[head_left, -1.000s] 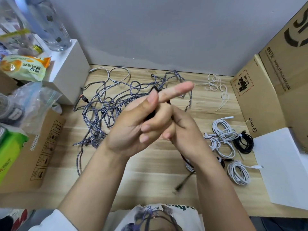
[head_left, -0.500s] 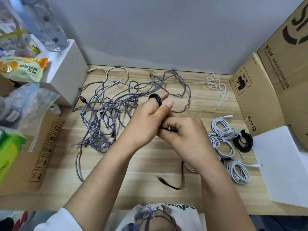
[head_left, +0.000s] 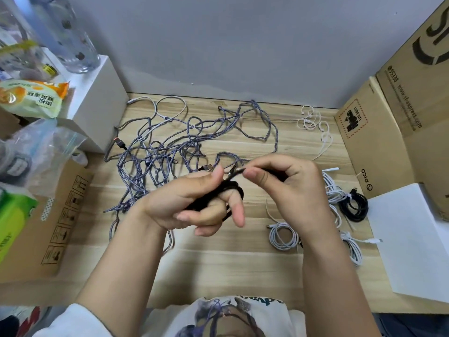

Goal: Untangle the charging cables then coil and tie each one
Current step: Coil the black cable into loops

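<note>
A black cable (head_left: 213,194) is wound in loops around the fingers of my left hand (head_left: 192,203), which grips it above the wooden table (head_left: 218,263). My right hand (head_left: 289,188) pinches the cable's free end near its plug, just right of the left thumb. Behind the hands a tangle of grey braided cables (head_left: 170,147) sprawls over the table. At the right lie several coiled white cables (head_left: 283,235) and a coiled black cable (head_left: 353,205).
Thin white ties (head_left: 313,120) lie at the back right. Cardboard boxes (head_left: 388,132) and a white box (head_left: 413,242) line the right side. A white box (head_left: 97,98) with a bottle, snack bags and a cardboard box (head_left: 48,222) stand on the left.
The dangling tail of the black cable has been wound up onto my left fingers. Both hands have dropped lower and my right hand has moved right, now pinching the cable's end.
</note>
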The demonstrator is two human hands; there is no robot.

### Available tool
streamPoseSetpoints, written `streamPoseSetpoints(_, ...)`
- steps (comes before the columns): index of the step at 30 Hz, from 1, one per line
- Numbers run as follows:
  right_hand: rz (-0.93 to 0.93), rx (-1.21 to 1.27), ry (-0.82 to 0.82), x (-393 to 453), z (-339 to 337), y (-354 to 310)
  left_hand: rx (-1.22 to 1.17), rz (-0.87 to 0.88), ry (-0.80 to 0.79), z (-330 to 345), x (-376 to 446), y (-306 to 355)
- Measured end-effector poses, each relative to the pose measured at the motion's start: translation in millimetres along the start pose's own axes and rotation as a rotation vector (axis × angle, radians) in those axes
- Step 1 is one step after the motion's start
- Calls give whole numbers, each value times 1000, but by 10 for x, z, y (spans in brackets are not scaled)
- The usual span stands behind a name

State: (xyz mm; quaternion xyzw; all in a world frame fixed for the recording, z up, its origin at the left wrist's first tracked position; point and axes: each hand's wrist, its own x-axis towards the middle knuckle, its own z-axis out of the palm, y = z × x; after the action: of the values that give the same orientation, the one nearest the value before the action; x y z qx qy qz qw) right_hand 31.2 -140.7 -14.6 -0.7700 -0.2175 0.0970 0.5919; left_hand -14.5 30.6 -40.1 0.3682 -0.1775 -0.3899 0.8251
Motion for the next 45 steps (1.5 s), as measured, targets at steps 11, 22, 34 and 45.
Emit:
streamPoseSetpoints(11, 105, -381, -207, -19, 243, 64, -49, 527, 569, 218, 191, 161)
streamPoseSetpoints(22, 58, -518, -251, -107, 210, -40, 457, 121, 795, 161, 146, -27)
streamPoseSetpoints(34, 58, 75, -86, -66, 152, 49, 493, -115, 570, 209, 119, 56)
streamPoseSetpoints(45, 101, 524, -423, -71, 192, -39, 126, 18, 46, 196, 134, 112)
